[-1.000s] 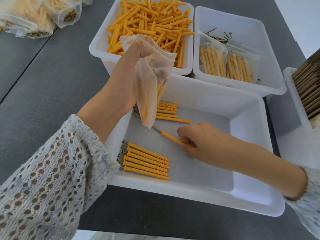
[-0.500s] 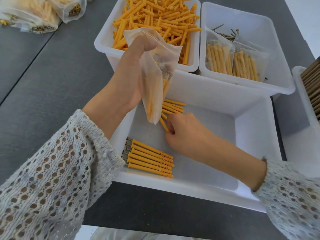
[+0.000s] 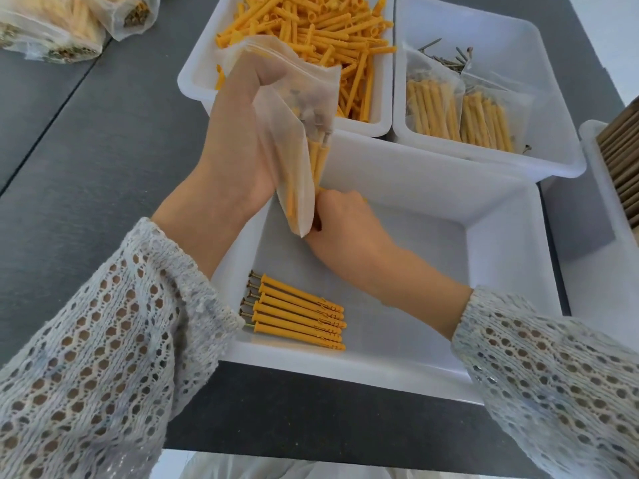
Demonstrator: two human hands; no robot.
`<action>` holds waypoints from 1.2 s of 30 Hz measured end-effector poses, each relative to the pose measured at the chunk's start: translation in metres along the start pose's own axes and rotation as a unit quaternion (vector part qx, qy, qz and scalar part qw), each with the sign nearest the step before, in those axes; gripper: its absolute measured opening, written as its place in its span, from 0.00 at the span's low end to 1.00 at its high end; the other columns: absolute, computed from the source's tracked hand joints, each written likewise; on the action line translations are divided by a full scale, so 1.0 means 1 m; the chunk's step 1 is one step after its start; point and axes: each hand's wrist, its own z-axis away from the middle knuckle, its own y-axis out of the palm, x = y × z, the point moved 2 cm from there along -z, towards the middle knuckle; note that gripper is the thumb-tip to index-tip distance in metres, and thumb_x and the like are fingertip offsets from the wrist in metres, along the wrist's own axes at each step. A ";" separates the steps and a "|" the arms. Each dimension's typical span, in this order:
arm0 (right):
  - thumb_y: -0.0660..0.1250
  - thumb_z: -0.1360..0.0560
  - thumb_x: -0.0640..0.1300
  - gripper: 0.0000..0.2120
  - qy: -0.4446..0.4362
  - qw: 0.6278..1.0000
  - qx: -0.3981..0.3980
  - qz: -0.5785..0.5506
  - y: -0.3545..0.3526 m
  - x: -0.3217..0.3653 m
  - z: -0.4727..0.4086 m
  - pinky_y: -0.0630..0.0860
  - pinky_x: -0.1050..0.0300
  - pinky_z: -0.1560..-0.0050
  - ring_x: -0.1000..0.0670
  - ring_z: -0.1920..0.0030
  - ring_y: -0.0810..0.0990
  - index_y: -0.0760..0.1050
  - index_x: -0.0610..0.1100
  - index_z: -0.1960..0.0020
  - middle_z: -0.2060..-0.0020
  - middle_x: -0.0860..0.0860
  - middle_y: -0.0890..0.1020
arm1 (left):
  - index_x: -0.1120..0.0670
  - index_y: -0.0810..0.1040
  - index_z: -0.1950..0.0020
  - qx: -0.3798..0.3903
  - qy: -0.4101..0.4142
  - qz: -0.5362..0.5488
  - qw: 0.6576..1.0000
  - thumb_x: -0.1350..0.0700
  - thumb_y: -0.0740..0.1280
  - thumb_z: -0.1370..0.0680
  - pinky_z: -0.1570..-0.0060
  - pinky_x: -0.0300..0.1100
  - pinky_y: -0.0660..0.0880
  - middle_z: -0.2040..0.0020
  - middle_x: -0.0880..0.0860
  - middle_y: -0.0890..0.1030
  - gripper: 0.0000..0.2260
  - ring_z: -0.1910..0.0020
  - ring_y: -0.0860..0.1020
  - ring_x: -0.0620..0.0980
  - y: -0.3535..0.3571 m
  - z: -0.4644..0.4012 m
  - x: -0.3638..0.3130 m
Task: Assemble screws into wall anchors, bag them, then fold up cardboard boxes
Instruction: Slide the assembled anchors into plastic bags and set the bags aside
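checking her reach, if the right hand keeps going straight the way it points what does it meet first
Probably the clear bag that the left hand holds: the right hand points up-left and already seems to touch its lower edge, though depth is unclear.

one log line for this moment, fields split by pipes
step: bagging | left hand: holds bag up | right hand: curled on anchors behind bag | loose set: six in tray

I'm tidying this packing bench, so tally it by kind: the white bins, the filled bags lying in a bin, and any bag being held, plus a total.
White bins: 4, the near bin, the anchor bin, the screw bin, the right bin
Filled bags in the screw bin: 2
Held bag, in the left hand: 1
Total: 7
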 end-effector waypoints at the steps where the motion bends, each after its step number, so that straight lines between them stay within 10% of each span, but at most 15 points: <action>1: 0.60 0.23 0.41 0.08 -0.003 0.999 -0.005 0.037 0.000 -0.001 0.000 0.68 0.50 0.67 0.42 0.63 0.73 0.68 0.41 0.60 0.68 0.48 0.72 | 0.55 0.72 0.54 -0.010 0.004 -0.059 0.998 0.54 0.62 0.26 0.57 0.43 0.75 0.58 0.51 0.75 0.05 0.58 0.76 0.48 0.003 0.000 0.002; 6: 0.55 0.17 0.47 0.13 -0.028 0.982 -0.026 0.182 -0.001 -0.003 -0.003 0.58 0.56 0.69 0.41 0.61 0.76 0.63 0.47 0.60 0.68 0.50 0.71 | 0.54 0.70 0.53 0.008 0.019 -0.200 0.980 0.65 0.64 0.20 0.63 0.31 0.71 0.60 0.51 0.70 0.07 0.63 0.72 0.43 0.021 0.002 0.008; 13: 0.58 0.18 0.43 0.06 -0.015 0.959 0.070 0.273 -0.010 -0.034 0.035 0.53 0.55 0.73 0.39 0.56 0.80 0.61 0.50 0.50 0.64 0.51 0.71 | 0.56 0.73 0.53 0.007 0.030 -0.174 0.984 0.53 0.61 0.31 0.57 0.46 0.74 0.58 0.53 0.76 0.10 0.56 0.76 0.52 0.004 0.003 0.002; 26: 0.60 0.19 0.53 0.15 0.003 0.974 0.055 0.221 -0.023 -0.042 0.036 0.66 0.51 0.62 0.39 0.47 0.78 0.65 0.43 0.40 0.44 0.46 0.75 | 0.45 0.83 0.68 0.053 0.042 -0.078 0.995 0.58 0.56 0.19 0.58 0.46 0.75 0.63 0.46 0.81 0.23 0.61 0.79 0.46 0.001 -0.001 0.004; 36: 0.56 0.20 0.39 0.03 0.010 0.961 0.093 0.260 -0.018 -0.033 0.024 0.56 0.54 0.73 0.39 0.62 0.72 0.61 0.43 0.51 0.60 0.45 0.74 | 0.53 0.79 0.63 0.045 0.047 0.020 0.998 0.59 0.54 0.19 0.62 0.44 0.74 0.63 0.51 0.78 0.17 0.65 0.76 0.50 -0.002 -0.003 0.000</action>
